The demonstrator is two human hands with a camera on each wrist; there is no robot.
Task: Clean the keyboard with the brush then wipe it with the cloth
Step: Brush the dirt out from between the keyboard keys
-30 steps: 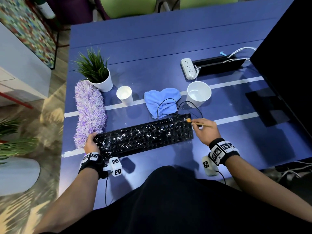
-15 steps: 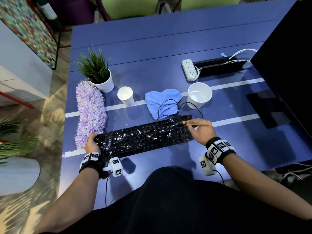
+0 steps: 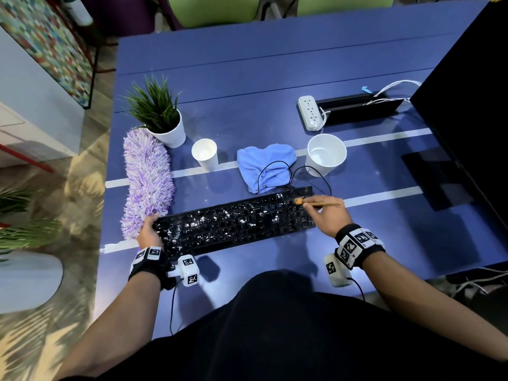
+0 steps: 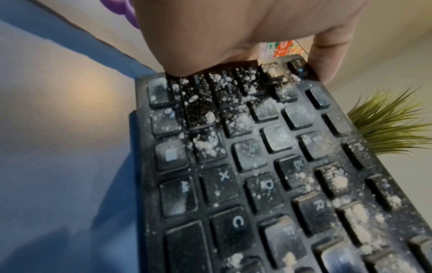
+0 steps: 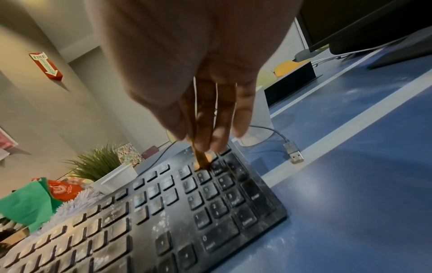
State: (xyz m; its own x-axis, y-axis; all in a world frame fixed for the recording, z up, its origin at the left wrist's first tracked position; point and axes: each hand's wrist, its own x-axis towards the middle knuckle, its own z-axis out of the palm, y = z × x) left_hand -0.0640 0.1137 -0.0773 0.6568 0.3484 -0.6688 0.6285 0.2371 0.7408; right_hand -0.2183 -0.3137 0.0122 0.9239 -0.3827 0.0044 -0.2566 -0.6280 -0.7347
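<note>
A black keyboard (image 3: 233,221) (image 4: 268,175) (image 5: 163,212) speckled with white powder lies across the blue table (image 3: 247,78). My left hand (image 3: 149,229) (image 4: 233,37) grips its left end, thumb on the keys and fingers round the far edge. My right hand (image 3: 321,213) (image 5: 198,92) pinches a thin wooden brush (image 3: 316,202) (image 5: 202,160), whose orange tip touches the keys at the keyboard's far right. A crumpled blue cloth (image 3: 265,166) lies just behind the keyboard, under its black cable.
A purple fluffy duster (image 3: 147,182) lies by the keyboard's left end. Behind stand a potted plant (image 3: 159,116), a paper cup (image 3: 204,154), a white bowl (image 3: 325,154) and a power strip (image 3: 310,112). A dark monitor (image 3: 467,105) fills the right. The USB plug (image 5: 293,153) lies loose.
My right hand has slid the brush tip leftward from the keyboard's right edge onto its keys. The left hand has kept its hold.
</note>
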